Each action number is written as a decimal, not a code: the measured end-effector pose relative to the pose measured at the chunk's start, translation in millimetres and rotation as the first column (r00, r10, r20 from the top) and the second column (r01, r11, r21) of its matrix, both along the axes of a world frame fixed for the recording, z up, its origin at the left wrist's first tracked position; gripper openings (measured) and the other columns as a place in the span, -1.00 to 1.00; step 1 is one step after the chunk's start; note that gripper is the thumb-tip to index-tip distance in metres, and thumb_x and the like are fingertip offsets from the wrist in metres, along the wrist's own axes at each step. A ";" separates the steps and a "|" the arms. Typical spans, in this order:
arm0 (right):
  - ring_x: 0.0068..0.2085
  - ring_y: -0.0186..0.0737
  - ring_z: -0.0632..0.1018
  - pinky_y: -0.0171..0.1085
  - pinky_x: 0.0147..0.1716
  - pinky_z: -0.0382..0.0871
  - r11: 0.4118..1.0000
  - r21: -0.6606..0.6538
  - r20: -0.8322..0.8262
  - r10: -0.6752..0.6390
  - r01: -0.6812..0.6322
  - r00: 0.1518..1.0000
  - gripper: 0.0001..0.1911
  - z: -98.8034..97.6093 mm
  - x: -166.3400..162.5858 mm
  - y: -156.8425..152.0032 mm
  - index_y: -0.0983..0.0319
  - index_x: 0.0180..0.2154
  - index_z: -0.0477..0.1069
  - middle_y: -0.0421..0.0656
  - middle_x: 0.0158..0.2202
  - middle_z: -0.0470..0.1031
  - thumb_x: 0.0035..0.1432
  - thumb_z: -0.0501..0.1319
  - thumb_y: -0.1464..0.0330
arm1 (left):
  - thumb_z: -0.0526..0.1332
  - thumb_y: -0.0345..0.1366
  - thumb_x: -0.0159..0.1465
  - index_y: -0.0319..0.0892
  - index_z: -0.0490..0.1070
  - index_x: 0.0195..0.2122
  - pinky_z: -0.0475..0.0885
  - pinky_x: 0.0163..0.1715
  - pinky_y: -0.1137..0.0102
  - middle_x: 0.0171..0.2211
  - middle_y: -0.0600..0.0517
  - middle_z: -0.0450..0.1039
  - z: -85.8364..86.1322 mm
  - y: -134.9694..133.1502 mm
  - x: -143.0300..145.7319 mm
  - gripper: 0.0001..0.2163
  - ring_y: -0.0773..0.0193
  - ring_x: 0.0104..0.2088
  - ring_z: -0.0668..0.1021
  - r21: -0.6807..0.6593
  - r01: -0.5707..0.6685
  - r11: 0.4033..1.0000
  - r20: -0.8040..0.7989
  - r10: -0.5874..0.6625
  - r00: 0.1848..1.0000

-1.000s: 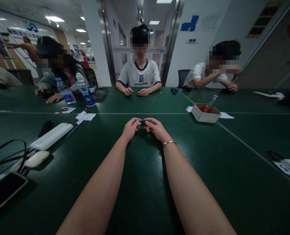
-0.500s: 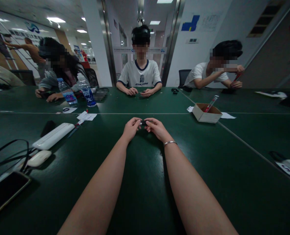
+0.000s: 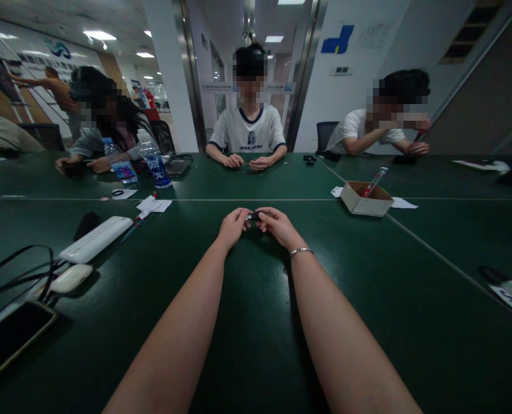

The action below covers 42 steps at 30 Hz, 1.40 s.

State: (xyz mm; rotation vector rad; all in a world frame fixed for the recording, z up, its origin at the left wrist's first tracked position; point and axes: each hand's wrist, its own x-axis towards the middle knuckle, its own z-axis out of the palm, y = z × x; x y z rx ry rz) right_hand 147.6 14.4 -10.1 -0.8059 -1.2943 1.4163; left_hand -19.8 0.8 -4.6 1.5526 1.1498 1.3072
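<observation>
Both my forearms stretch out over the dark green table (image 3: 256, 322). My left hand (image 3: 232, 226) and my right hand (image 3: 277, 226) meet at the table's middle, fingers curled. Between their fingertips they pinch a small dark object (image 3: 252, 217), too small to name. A thin silver bracelet (image 3: 300, 251) circles my right wrist.
A white power bank (image 3: 95, 239), a white mouse-like device (image 3: 68, 278), black cables (image 3: 14, 273) and a phone (image 3: 10, 339) lie at left. Two water bottles (image 3: 155, 164) and paper slips (image 3: 152, 204) sit beyond. A small cardboard box (image 3: 363, 198) stands at right. Three people sit opposite.
My hands have held nearly still on the small object. The person at far left has shifted their hands slightly.
</observation>
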 end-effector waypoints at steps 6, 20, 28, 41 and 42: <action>-0.51 -0.33 0.45 -0.38 -0.54 0.32 1.000 0.014 0.010 0.007 -0.007 1.000 -0.51 0.0 0.5 -0.5 0.26 -0.20 0.49 -0.18 -0.49 0.49 -0.14 0.47 0.12 | 0.13 -0.28 0.22 -0.20 0.41 -0.12 0.30 -0.52 0.47 -0.53 0.07 0.40 2.9 -2.3 0.9 -0.77 0.37 -0.57 0.39 -0.010 0.021 1.000 0.045 -0.021 0.999; -0.51 -0.35 0.44 -0.40 -0.53 0.32 1.000 0.002 -0.007 0.007 -0.007 1.000 -0.52 0.4 0.5 -1.1 0.26 -0.19 0.49 -0.17 -0.51 0.49 -0.13 0.47 0.14 | 0.08 -0.29 0.26 -0.22 0.45 -0.20 0.32 -0.51 0.48 -0.55 0.05 0.39 5.3 -3.6 0.4 -0.80 0.33 -0.51 0.44 -0.029 0.027 0.999 0.063 -0.025 0.998; -0.52 -0.36 0.44 -0.40 -0.54 0.31 1.000 -0.005 -0.019 0.012 -0.012 1.000 -0.50 -1.3 0.1 0.8 0.27 -0.20 0.49 -0.17 -0.51 0.50 -0.15 0.48 0.15 | 0.12 -0.34 0.21 -0.21 0.46 -0.21 0.35 -0.51 0.50 -0.47 0.05 0.43 5.7 -3.5 0.4 -0.82 0.35 -0.50 0.45 -0.020 -0.001 1.000 0.056 0.002 0.998; -0.51 -0.35 0.45 -0.40 -0.53 0.31 1.000 0.001 -0.016 0.012 -0.012 1.000 -0.52 -1.4 0.6 0.7 0.27 -0.19 0.49 -0.17 -0.50 0.50 -0.14 0.47 0.16 | 0.12 -0.35 0.20 -0.20 0.47 -0.20 0.36 -0.48 0.48 -0.37 0.02 0.46 1.0 -0.9 -0.8 -0.80 0.36 -0.48 0.45 -0.011 -0.004 1.000 0.060 0.004 0.998; -0.51 -0.35 0.45 -0.40 -0.53 0.31 1.000 0.002 -0.015 0.013 -0.013 1.000 -0.52 -1.6 0.7 0.9 0.27 -0.19 0.49 -0.18 -0.50 0.49 -0.13 0.47 0.16 | 0.12 -0.34 0.22 -0.20 0.48 -0.20 0.35 -0.48 0.48 -0.39 0.02 0.46 0.5 -0.6 -0.8 -0.81 0.36 -0.48 0.45 0.001 -0.002 1.000 0.055 0.002 0.998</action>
